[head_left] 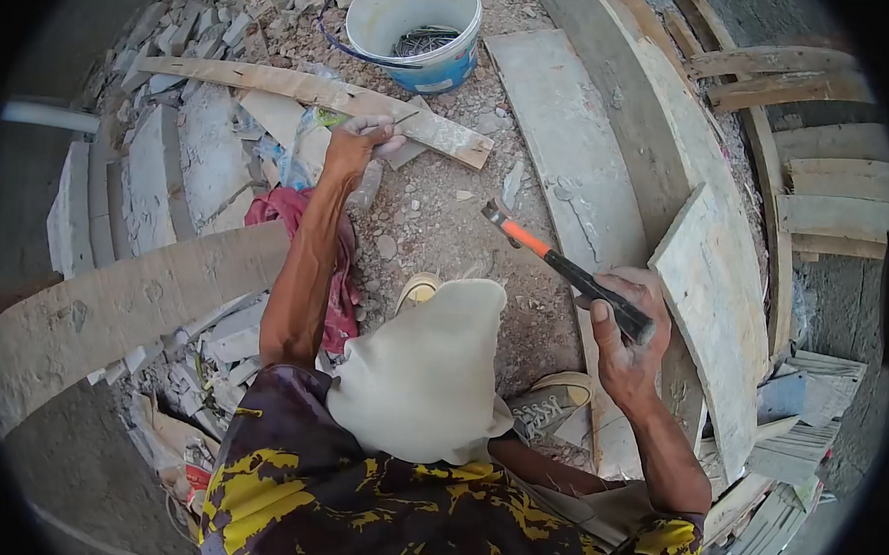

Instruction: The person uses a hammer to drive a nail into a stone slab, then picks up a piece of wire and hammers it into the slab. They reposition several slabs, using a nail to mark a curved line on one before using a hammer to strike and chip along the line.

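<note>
My right hand (632, 347) is wrapped round the black grip of a hammer (527, 241). The hammer's orange shaft slants up and left, with its dark head over the gravelly ground. Further forward, my left hand (355, 149) pinches a thin nail (406, 117) between thumb and fingers. Under that nail lies a narrow wooden plank (245, 76), stretched across the rubble with small dark marks along it. A white and blue bucket (447, 77) stands just beyond the plank, with a heap of nails (425, 41) at its bottom.
Long dusty boards (579, 145) lie to the right, with a tilted panel (712, 319) over them. On the left are a wide board (125, 313), broken slabs (161, 181) and a crumpled pink cloth (343, 291). My shoe (550, 405) rests on the rubble.
</note>
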A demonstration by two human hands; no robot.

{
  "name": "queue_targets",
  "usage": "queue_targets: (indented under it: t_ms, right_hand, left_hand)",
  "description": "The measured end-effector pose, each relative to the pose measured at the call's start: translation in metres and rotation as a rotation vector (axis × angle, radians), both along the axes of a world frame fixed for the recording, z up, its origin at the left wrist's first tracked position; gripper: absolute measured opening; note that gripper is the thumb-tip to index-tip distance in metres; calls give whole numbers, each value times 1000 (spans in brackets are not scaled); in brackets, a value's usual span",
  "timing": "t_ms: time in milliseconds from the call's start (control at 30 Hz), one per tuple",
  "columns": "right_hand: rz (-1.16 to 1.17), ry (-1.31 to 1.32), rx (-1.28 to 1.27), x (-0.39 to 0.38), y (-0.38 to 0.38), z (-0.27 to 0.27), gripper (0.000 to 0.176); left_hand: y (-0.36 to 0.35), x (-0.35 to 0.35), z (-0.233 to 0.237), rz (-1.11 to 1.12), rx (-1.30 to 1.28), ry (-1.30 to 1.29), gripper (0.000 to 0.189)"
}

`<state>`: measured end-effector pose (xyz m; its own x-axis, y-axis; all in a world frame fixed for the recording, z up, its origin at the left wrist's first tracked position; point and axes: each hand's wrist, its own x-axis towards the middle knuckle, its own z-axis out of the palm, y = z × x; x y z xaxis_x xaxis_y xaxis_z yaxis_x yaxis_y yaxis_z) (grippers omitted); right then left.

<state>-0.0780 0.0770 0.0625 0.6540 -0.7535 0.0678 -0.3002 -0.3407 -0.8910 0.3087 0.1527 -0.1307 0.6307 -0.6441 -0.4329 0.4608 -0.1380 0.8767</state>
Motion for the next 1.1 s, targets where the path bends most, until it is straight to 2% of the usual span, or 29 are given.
queue_targets:
  t_ms: [67, 100, 133, 167, 200, 233, 267, 300, 367, 433, 500, 533, 567, 667, 800, 867, 967, 1100]
  right_hand:
    - [-15, -20, 8, 6, 0, -23, 22]
    - [-31, -43, 9, 8, 0, -34, 21]
    - [-61, -43, 129, 8, 1, -48, 21]
    - [-59, -34, 139, 6, 3, -61, 21]
    - [-188, -19, 437, 2, 5, -74, 21]
    - [-315, -7, 730, -2, 6, -91, 20]
    - [-218, 141, 705, -20, 4, -116, 22]
    - [-210, 144, 705, -34, 4, -135, 22]
    - [13, 303, 850, -51, 4, -161, 28]
    - [-9, 297, 963, -28, 9, -156, 28]
    - [58, 638, 1181, -2, -1, -150, 35]
    - [117, 701, 1132, -2, 0, -163, 44]
    - [122, 699, 1131, -8, 7, -182, 44]
    - [134, 526, 388, -13, 28, -193, 43]
    - [126, 591, 405, 2, 27, -160, 36]
    - [73, 400, 242, 21, 24, -148, 32]
    - [62, 360, 100, 57, 12, -135, 34]
    - [57, 325, 76, 98, 2, -130, 32]
  left_hand:
    - [-11, 2, 7, -155, -71, -111, 21]
    - [-17, 7, 8, -153, -67, -107, 21]
    - [-23, 13, 6, -261, 19, -220, 20]
    - [-25, 16, 2, -369, 106, -330, 19]
    - [-24, 19, -6, -368, 117, -319, 19]
    - [-23, 24, -11, -416, 198, -542, 18]
    - [-24, 28, -17, -459, 276, -768, 17]
    - [-24, 29, -18, -451, 280, -766, 17]
    - [-20, 26, -17, -461, 217, -1009, 17]
    - [-19, 29, -22, -493, 178, -1050, 17]
    - [-18, 30, -22, -513, 133, -1090, 16]
    - [-18, 30, -20, -556, 165, -1112, 16]
    - [-18, 32, -16, -602, 198, -1136, 16]
    - [-22, 30, -9, -623, 174, -1211, 14]
    - [-29, 35, -3, -697, 126, -1275, 13]
    - [-32, 35, -6, -700, 113, -1267, 13]
    - [-31, 37, -9, -708, 97, -1230, 13]
    - [-30, 41, -10, -679, 93, -1162, 11]
